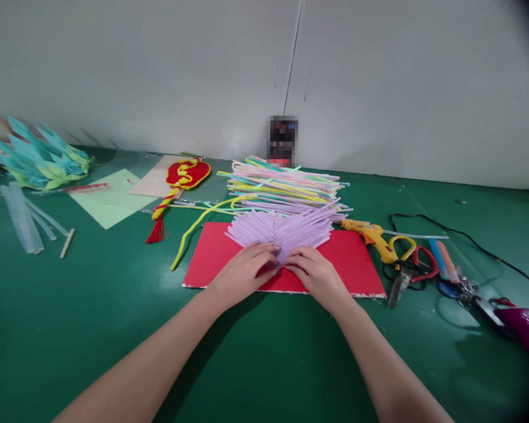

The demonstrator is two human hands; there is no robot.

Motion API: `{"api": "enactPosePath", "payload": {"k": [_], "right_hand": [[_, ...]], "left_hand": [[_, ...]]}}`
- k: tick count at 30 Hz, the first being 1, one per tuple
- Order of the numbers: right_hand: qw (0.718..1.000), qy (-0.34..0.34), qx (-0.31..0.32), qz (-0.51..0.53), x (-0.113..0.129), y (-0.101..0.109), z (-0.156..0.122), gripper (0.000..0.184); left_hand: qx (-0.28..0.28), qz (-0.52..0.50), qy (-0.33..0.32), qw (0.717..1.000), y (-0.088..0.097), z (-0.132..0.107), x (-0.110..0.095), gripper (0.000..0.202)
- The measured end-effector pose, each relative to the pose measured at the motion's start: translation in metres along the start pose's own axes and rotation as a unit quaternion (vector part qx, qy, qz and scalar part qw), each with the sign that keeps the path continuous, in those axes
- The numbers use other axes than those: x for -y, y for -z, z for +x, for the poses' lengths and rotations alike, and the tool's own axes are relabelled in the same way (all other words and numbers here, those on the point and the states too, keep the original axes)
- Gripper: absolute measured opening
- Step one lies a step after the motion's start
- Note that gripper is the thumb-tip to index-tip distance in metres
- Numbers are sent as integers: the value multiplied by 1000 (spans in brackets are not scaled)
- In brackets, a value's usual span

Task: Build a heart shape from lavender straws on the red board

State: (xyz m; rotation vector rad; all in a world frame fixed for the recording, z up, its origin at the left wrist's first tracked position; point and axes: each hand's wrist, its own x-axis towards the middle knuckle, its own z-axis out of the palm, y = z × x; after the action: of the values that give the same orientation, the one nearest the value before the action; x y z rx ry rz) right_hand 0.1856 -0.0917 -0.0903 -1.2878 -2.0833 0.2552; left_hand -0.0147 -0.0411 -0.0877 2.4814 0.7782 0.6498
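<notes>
A fan-shaped piece of lilac pipe cleaners (pixel 286 229), joined in a V pattern along its middle, lies over a red board (pixel 352 258) with a white front edge. My left hand (pixel 247 267) curls its fingers round the lower left of the piece, close to its narrow end. From the other side my right hand (pixel 315 270) pinches the lower right, thumb and fingers drawn together. The fingertips of both hands nearly meet and hide the piece's lower tip. Just behind lies a pile of pastel pipe cleaners (pixel 286 185), with one bent yellow pipe cleaner (pixel 194 229) reaching out leftward.
On the right lie a yellow glue gun (pixel 374 238), scissors (pixel 408 264), glue sticks (pixel 445 258) and a purple tool (pixel 524 323). A red tasselled ornament (pixel 187 175), green paper (pixel 110 197), translucent strips (pixel 22 217) and a turquoise folded-paper piece (pixel 44 155) are leftward. A wall (pixel 180 76) stands behind.
</notes>
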Motion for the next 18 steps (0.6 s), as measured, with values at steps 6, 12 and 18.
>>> {"api": "enactPosePath", "payload": {"k": [6,12,18], "right_hand": [[1000,-3,-1,4,0,0,0,18],[1000,1,3,6,1,1,0,16],[1000,-10,-4,17,1,0,0,17]], "left_hand": [[4,-10,-4,1000,0,1,1,10],[7,-16,1,1000,0,1,1,8],[11,-19,7,1000,1,1,1,7]]}}
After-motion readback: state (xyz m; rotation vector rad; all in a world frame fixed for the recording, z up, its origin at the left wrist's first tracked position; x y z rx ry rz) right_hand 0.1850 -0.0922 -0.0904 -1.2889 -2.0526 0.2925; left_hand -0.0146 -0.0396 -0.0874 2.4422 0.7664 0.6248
